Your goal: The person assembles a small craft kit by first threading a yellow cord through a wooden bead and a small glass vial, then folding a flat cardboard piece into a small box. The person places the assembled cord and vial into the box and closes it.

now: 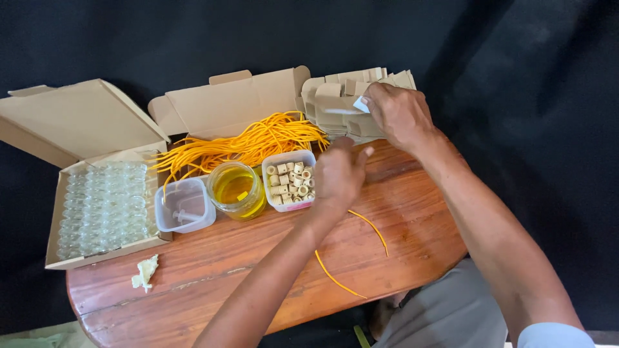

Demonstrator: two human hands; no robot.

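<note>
The right hand (398,113) pinches a small white piece (361,104) in its fingers over folded cardboard pieces (342,96), while the left hand (338,174) hovers half-curled, holding nothing visible, beside a tub of beige rings (290,182).

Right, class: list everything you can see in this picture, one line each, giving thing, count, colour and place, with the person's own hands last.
wooden table: one, reddish brown, under everything.
box of small glass bottles: one open cardboard box, clear bottles in rows, far left.
orange strings: a bundle, in the open middle box.
loose orange strands: two, on the table near the front edge.
empty plastic tub: one, clear, beside the bottle box.
jar of yellow liquid: one, clear, centre.
tub of short tubes: one, beige pieces, right of the jar.
folded cardboard pieces: a stack, tan, back right.
crumpled scrap: one, pale yellow, front left.
left hand: beside the tube tub.
right hand: on the cardboard stack, pinching a small white piece.
</note>
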